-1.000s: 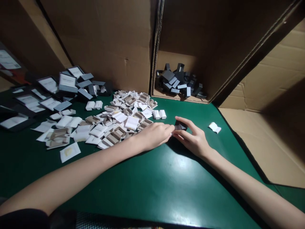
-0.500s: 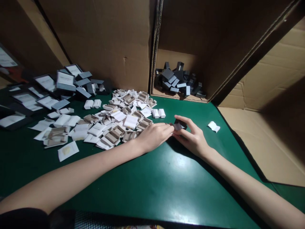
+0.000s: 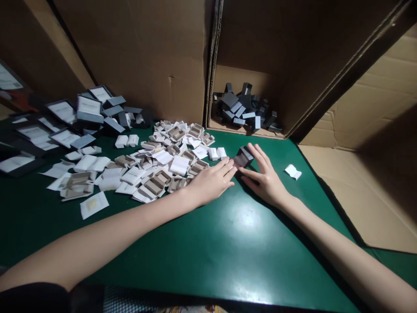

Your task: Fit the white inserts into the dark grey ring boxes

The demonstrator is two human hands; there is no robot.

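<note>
A small dark box (image 3: pixel 244 157) with an open, hollow side sits tilted between my hands. My right hand (image 3: pixel 265 174) is open beside it, fingers stretched along its right side and thumb in front, close to or touching it. My left hand (image 3: pixel 213 179) lies low over the green table, fingers extended and slightly apart, their tips by the box's left lower edge. Whether those tips touch it I cannot tell. Just behind my left fingers stands a pair of small white folded pieces (image 3: pixel 216 153). A heap of white and grey-brown card inserts (image 3: pixel 159 182) spreads left of that hand.
Dark open boxes with white linings (image 3: pixel 89 108) are piled at the far left. More small dark boxes (image 3: pixel 243 108) lie inside an upright cardboard carton (image 3: pixel 210 65) at the back. One white folded piece (image 3: pixel 292 171) rests right of my right hand, near a cardboard flap (image 3: pixel 365 200).
My fingers have loosened and spread around the small dark box, which now shows more of itself and is turned differently. My left hand has drawn slightly left, away from my right hand.
</note>
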